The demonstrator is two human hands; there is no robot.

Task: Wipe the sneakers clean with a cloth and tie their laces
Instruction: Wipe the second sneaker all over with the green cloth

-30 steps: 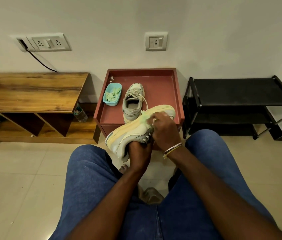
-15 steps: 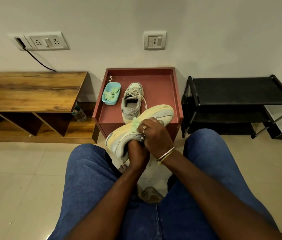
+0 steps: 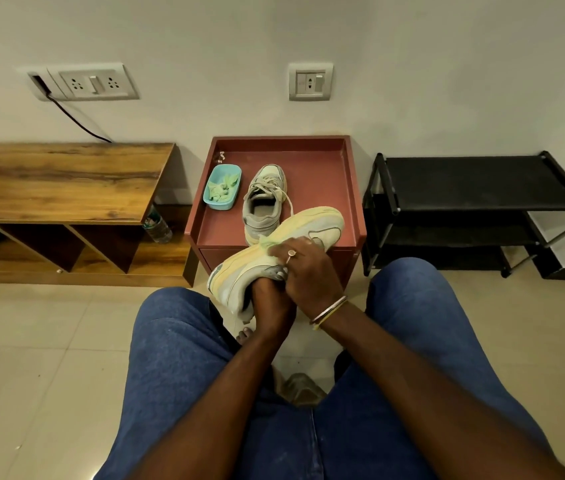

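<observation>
Left hand (image 3: 270,301) grips the sneaker (image 3: 308,221) sole-up from beneath, fingers curled round its edge. Right hand (image 3: 307,271), fingers together and bent, presses the green cloth (image 3: 267,241) on the sole; cloth pokes out past the fingertips. Second sneaker (image 3: 263,202) sits beyond the fingers on the red table (image 3: 322,174), beside a blue tub (image 3: 218,202).

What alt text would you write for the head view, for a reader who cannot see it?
A seated person's left hand holds an upturned sneaker while the right hand holds a green cloth against it. A second sneaker stands beside a blue tub on a red table behind.
</observation>
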